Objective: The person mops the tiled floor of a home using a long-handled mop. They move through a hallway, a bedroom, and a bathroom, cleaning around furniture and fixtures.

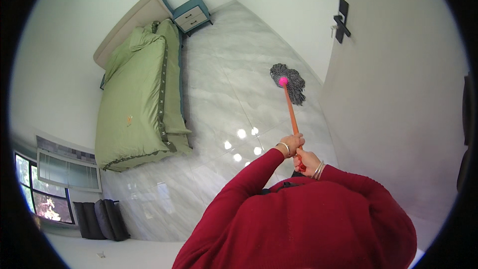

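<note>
A string mop (293,82) with dark grey yarn, a pink hub and an orange handle lies with its head on the floor ahead of me, near the right-hand wall. My left hand (292,142) is wrapped around the handle, a bracelet at its wrist. Closer to my body, my right hand (307,161) grips the handle near its red end. Bracelets circle that wrist too. Under the mop the glossy grey marbled tile floor (224,93) reflects several bright lights.
A bed with a green cover (134,108) stands on the left, a nightstand (192,16) beside its headboard. To the right is a pale door (388,93) with a black handle (341,24). A dark folding seat (101,219) sits by the window (44,190) at lower left.
</note>
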A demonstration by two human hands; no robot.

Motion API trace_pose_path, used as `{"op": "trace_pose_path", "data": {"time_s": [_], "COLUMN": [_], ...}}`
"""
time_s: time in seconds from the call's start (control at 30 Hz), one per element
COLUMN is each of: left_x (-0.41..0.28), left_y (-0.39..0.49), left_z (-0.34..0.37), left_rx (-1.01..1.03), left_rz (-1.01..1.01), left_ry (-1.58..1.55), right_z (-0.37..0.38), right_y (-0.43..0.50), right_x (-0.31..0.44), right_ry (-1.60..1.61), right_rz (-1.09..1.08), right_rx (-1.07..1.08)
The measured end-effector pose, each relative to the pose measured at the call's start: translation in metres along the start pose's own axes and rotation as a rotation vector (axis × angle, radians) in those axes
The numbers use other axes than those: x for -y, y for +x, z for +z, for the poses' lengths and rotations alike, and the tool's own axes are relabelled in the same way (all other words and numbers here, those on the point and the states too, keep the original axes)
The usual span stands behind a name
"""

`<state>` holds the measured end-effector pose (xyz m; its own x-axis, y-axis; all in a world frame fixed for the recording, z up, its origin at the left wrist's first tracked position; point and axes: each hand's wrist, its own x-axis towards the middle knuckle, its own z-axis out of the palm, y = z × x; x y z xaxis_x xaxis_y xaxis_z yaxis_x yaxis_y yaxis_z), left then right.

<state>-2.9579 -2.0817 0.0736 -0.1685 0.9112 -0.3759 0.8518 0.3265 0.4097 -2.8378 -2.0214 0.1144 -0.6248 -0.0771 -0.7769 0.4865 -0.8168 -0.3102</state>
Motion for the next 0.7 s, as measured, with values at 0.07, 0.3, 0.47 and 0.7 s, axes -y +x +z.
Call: {"op": "trace_pose_path", "data": {"time_s": [0.07,0.3,0.47,0.7], "left_x": [0.013,0.056,0.108,0.216], "left_y": [0.009,0.033,0.071,0.100], "left_z": [-0.022,-0.050,-0.064,-0.124], "left_rx": [-0.032,-0.114,-0.077,-0.004], "left_rz": [-0.027,0.037,0.051,0.150], "left_ry": [0.029,0.071,0.075,0.101], "right_z": [0.011,0.029,0.040,0.113], "right_y": [0.016,0.059,0.101,0.176], "right_x": [0.025,0.065,0.100,0.153], "right_ry": [-0.016,-0.285,-0.323,-0.158], "right_rz": [-0.001,-0.071,-0.114,-0.062], "right_rx": [0.024,0.003,-0.023,-0.185]}}
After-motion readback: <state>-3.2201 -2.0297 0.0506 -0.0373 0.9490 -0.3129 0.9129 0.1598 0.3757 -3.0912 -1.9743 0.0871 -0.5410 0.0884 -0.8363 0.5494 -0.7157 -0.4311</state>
